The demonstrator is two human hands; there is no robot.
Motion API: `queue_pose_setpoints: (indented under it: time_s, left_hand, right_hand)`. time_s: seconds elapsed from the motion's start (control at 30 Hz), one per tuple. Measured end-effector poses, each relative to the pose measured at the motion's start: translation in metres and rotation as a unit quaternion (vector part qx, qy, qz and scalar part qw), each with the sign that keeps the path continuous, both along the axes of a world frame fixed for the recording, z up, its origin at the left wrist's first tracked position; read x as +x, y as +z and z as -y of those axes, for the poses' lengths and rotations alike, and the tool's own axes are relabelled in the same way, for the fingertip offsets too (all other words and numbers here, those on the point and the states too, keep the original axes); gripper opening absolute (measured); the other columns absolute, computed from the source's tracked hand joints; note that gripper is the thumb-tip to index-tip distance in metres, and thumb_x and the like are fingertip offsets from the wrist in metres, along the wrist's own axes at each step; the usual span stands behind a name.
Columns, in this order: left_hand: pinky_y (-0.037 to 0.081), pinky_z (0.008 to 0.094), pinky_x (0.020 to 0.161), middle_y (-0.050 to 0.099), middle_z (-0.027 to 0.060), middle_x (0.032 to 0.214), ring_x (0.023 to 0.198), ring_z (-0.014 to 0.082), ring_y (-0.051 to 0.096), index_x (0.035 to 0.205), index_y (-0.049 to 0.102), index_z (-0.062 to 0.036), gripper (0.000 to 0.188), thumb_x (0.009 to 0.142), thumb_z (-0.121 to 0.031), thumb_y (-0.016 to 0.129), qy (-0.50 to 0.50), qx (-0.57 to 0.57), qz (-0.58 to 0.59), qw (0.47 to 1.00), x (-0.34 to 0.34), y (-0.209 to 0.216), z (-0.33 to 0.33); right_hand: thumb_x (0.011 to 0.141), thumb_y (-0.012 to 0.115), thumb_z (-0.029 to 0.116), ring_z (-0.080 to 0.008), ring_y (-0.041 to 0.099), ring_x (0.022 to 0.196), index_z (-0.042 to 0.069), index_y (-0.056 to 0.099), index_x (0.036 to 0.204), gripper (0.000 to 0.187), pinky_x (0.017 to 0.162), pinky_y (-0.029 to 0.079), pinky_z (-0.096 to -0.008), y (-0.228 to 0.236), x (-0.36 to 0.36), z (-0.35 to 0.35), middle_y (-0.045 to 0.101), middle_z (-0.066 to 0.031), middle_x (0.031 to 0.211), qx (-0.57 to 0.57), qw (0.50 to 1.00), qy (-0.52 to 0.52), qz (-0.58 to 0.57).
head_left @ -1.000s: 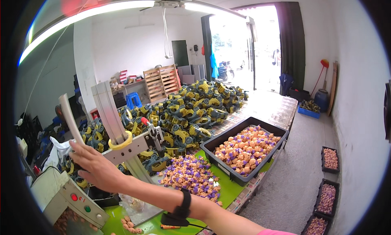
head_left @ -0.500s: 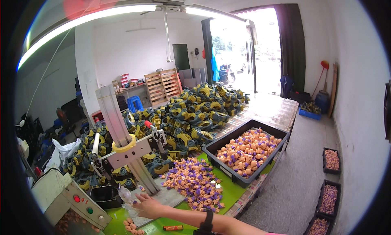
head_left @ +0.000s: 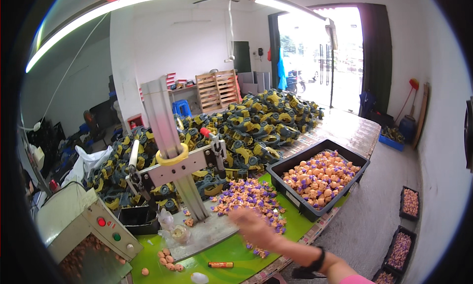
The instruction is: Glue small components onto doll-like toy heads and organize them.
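Note:
My right hand (head_left: 251, 227) reaches in from the lower right, over the near side of a heap of small tan and purple plastic doll parts (head_left: 253, 198). Motion smears its fingers, so I cannot make out whether they hold anything. A dark band sits on that wrist. Left of the hand stands a metal post with two toggle clamps (head_left: 180, 170) on a grey base plate (head_left: 209, 239). Clear plastic bags (head_left: 166, 219) and a small translucent cup (head_left: 180, 234) lie by its foot. Several round tan doll heads (head_left: 169, 260) rest in front. My left hand is out of view.
A black tray of doll heads (head_left: 322, 178) stands at the table's right edge. Behind rises a large pile of yellow-and-grey toy vehicles (head_left: 261, 126). A beige machine with buttons (head_left: 81, 225) is at left. An orange tube (head_left: 220, 265) lies near the front. Black crates (head_left: 401, 247) line the floor.
My right hand has moved right, from the plastic bags by the post to the heap of doll parts. The whole view has shifted, and a white rounded piece now shows at the table's front.

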State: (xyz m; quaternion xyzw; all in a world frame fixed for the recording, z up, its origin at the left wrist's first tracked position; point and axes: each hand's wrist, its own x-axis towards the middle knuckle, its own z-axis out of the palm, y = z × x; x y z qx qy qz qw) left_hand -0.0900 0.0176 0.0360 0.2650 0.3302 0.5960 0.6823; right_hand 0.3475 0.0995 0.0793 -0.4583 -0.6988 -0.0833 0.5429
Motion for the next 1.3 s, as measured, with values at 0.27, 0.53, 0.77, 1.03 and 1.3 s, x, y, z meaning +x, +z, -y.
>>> queue_pose_setpoints:
  time_s: [0.27, 0.53, 0.77, 1.03, 1.3]
  left_hand:
    - [0.053, 0.0310, 0.079, 0.065, 0.0040, 0.106, 0.095, 0.0171, 0.063, 0.114, 0.060, -0.0070, 0.023, 0.091, -0.008, 0.062, -0.027, 0.000, -0.058, 0.998, -0.012, 0.011, -0.054]
    - [0.054, 0.0374, 0.079, 0.056, 0.0022, 0.089, 0.083, 0.0124, 0.055, 0.097, 0.059, -0.0036, 0.009, 0.092, -0.011, 0.060, -0.210, 0.108, -0.078, 0.969, 0.076, 0.023, -0.157]
    - [0.047, 0.0232, 0.067, 0.065, 0.0003, 0.092, 0.075, 0.0081, 0.057, 0.103, 0.066, -0.0046, 0.029, 0.081, -0.022, 0.075, -0.059, 0.083, -0.320, 0.942, 0.140, 0.002, -0.221]
    - [0.046, 0.0275, 0.070, 0.054, 0.0061, 0.100, 0.085, 0.0157, 0.054, 0.097, 0.069, -0.0053, 0.028, 0.076, -0.022, 0.077, 0.049, 0.254, -0.486, 0.835, 0.161, -0.016, -0.246]
    - [0.049, 0.0303, 0.075, 0.052, 0.0109, 0.106, 0.093, 0.0196, 0.055, 0.103, 0.066, -0.0011, 0.030, 0.081, -0.020, 0.072, 0.069, 0.327, -0.478, 0.812, 0.157, -0.029, -0.243]
  right_hand:
    - [0.081, 0.062, 0.006, -0.0392, 0.047, 0.118, -0.002, 0.060, 0.113, 0.034, 0.103, 0.036, -0.0449, 0.033, 0.162, 0.099, 0.050, -0.0209, 0.130, -0.093, 0.868, -0.479, 0.085]
    - [0.082, 0.065, 0.008, -0.0334, 0.057, 0.101, 0.002, 0.066, 0.103, 0.022, 0.088, 0.045, -0.0432, 0.045, 0.043, 0.089, 0.061, -0.0155, 0.115, -0.168, 0.972, -0.101, 0.127]
    - [0.083, 0.068, 0.013, -0.0266, 0.061, 0.092, 0.007, 0.069, 0.098, 0.016, 0.082, 0.048, -0.0401, 0.034, -0.025, 0.069, 0.066, -0.0079, 0.108, -0.190, 0.955, 0.137, 0.180]
    - [0.082, 0.069, 0.011, -0.0240, 0.062, 0.082, 0.007, 0.068, 0.103, 0.021, 0.072, 0.049, -0.0344, 0.047, -0.066, 0.055, 0.068, -0.0068, 0.101, -0.178, 0.943, 0.210, 0.187]
    - [0.079, 0.065, 0.007, -0.0292, 0.060, 0.092, 0.003, 0.065, 0.104, 0.026, 0.081, 0.046, -0.0395, 0.108, -0.102, -0.033, 0.066, -0.0114, 0.105, 0.000, 0.985, 0.145, 0.096]
